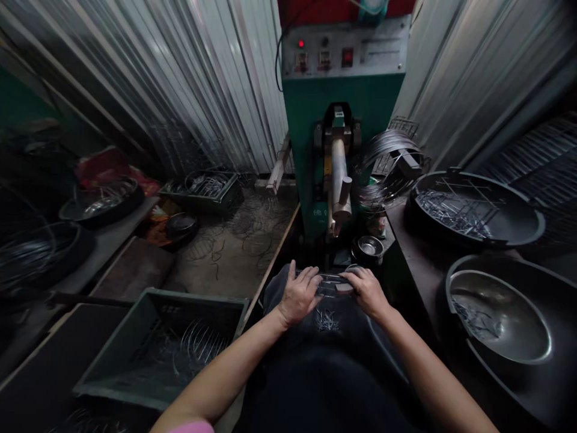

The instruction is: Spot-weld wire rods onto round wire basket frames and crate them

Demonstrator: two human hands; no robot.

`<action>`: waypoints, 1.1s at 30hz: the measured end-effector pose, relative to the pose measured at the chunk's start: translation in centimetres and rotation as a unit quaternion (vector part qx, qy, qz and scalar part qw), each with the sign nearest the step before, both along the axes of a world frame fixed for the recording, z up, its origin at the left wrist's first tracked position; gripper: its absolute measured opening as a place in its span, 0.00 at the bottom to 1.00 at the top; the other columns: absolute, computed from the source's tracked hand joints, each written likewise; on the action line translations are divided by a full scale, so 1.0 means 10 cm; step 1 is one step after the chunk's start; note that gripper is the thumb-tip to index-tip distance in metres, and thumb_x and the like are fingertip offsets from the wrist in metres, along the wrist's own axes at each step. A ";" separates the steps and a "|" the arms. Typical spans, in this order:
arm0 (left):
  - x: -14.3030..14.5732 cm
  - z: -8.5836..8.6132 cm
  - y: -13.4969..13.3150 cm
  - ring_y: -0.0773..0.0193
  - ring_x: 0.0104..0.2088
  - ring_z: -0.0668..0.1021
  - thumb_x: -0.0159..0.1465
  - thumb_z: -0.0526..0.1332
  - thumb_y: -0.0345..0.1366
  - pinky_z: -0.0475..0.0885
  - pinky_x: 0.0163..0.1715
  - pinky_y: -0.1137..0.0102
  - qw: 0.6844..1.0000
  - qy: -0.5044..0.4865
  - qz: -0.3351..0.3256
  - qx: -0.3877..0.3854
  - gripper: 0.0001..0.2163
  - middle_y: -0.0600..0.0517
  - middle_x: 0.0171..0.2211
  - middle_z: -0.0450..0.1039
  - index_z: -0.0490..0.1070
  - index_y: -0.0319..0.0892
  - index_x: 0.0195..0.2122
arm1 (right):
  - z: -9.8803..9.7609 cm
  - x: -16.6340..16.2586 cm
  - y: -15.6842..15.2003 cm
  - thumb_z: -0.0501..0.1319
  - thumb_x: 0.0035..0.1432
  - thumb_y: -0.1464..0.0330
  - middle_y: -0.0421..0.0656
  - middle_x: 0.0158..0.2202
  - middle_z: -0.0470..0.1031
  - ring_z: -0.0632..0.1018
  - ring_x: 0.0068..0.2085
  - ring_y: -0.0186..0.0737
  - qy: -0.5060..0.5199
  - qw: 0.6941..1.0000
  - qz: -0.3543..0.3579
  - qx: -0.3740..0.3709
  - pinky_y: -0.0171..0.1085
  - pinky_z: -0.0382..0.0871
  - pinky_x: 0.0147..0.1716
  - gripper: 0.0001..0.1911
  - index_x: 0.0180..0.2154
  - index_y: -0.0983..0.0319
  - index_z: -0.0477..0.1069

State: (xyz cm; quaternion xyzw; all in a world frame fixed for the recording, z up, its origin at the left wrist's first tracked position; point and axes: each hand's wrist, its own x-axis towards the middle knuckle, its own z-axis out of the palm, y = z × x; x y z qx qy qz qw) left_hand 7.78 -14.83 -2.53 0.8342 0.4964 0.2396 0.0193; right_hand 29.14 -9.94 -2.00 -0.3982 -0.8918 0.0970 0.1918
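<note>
Head view: the left hand (300, 296) and the right hand (368, 291) sit at opposite ends of one wire piece (330, 278), which lies between them above the dark-clothed lap (288, 355). The left hand has one outer finger raised, with its thumb and other fingers around the left end; whether they pinch the wire cannot be told. The right fingers curl in over the right end; their closure on it is likewise hidden. One grey block (345, 288) lies just beside the right fingertips. The two-ended hold probably keeps the wire level, while the lap serves as a work surface. One heap of short wire bits (327, 320), too tangled to count, lies there, presumably for easy reach. Directly ahead stands one green machine (302, 120) with one lit red lamp (301, 43); its single metal arm (339, 165) projects toward the person, likely for direct access. One wire coil (392, 159) is beside it. Stock appears sorted into separate containers: two large pans (518, 221) at right, the nearer containing one metal bowl (525, 319); two dark pans (83, 245) and two green crates (117, 355) at left.
</note>
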 end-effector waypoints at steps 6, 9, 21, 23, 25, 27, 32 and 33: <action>-0.14 0.40 0.19 0.49 0.53 0.68 0.50 0.66 0.43 0.44 0.59 0.47 0.993 -0.090 -0.049 -0.060 0.26 0.41 0.48 0.69 0.66 0.41 0.49 | 0.04 0.07 0.10 0.54 0.47 0.80 0.48 0.42 0.74 0.72 0.43 0.46 0.031 0.999 -0.008 0.016 0.42 0.65 0.39 0.23 0.45 0.61 0.70; -0.43 0.70 0.30 0.52 0.53 0.68 0.52 0.64 0.45 0.57 0.56 0.55 0.967 -0.241 -0.014 -0.078 0.25 0.42 0.50 0.68 0.65 0.41 0.50 | 0.03 0.11 0.13 0.54 0.50 0.78 0.48 0.42 0.74 0.72 0.42 0.46 0.042 0.999 -0.004 0.020 0.43 0.66 0.40 0.20 0.45 0.61 0.70; -0.46 0.72 0.35 0.58 0.47 0.72 0.60 0.57 0.40 0.58 0.55 0.58 0.976 -0.212 -0.010 -0.050 0.10 0.46 0.42 0.72 0.71 0.42 0.39 | -0.03 0.15 0.18 0.54 0.54 0.72 0.48 0.40 0.74 0.73 0.41 0.47 0.054 0.997 0.002 0.050 0.43 0.68 0.38 0.16 0.45 0.60 0.72; -0.33 0.66 0.32 0.56 0.48 0.71 0.59 0.59 0.40 0.51 0.57 0.53 0.989 -0.130 -0.039 -0.056 0.09 0.46 0.42 0.72 0.72 0.43 0.38 | -0.03 0.14 0.16 0.54 0.54 0.72 0.48 0.40 0.74 0.73 0.41 0.47 0.052 0.998 0.000 0.047 0.43 0.68 0.38 0.16 0.44 0.60 0.72; -0.22 0.60 0.29 0.55 0.48 0.70 0.58 0.60 0.40 0.47 0.58 0.50 0.994 -0.073 -0.055 -0.062 0.09 0.46 0.42 0.72 0.72 0.43 0.37 | -0.02 0.14 0.14 0.54 0.54 0.72 0.48 0.40 0.74 0.73 0.41 0.47 0.049 0.998 -0.003 0.042 0.42 0.68 0.38 0.15 0.44 0.60 0.71; -0.14 0.54 0.28 0.55 0.48 0.70 0.58 0.60 0.39 0.45 0.58 0.49 0.995 -0.047 -0.058 -0.065 0.08 0.46 0.42 0.72 0.73 0.44 0.37 | -0.01 0.13 0.13 0.54 0.55 0.71 0.48 0.40 0.74 0.73 0.41 0.46 0.047 0.998 -0.002 0.035 0.42 0.68 0.38 0.15 0.44 0.60 0.71; -0.07 0.41 0.28 0.58 0.42 0.72 0.61 0.56 0.37 0.45 0.58 0.49 0.997 -0.047 -0.040 -0.052 0.07 0.48 0.36 0.73 0.73 0.44 0.33 | 0.02 0.10 0.11 0.55 0.54 0.73 0.48 0.40 0.74 0.73 0.42 0.46 0.050 0.999 -0.002 0.015 0.42 0.67 0.39 0.16 0.45 0.59 0.71; -0.06 0.40 0.28 0.59 0.41 0.72 0.61 0.56 0.37 0.45 0.58 0.50 0.997 -0.055 -0.039 -0.047 0.07 0.49 0.35 0.73 0.72 0.45 0.33 | 0.02 0.10 0.10 0.55 0.54 0.73 0.47 0.40 0.74 0.73 0.42 0.46 0.049 0.999 -0.001 0.013 0.42 0.67 0.39 0.16 0.45 0.59 0.71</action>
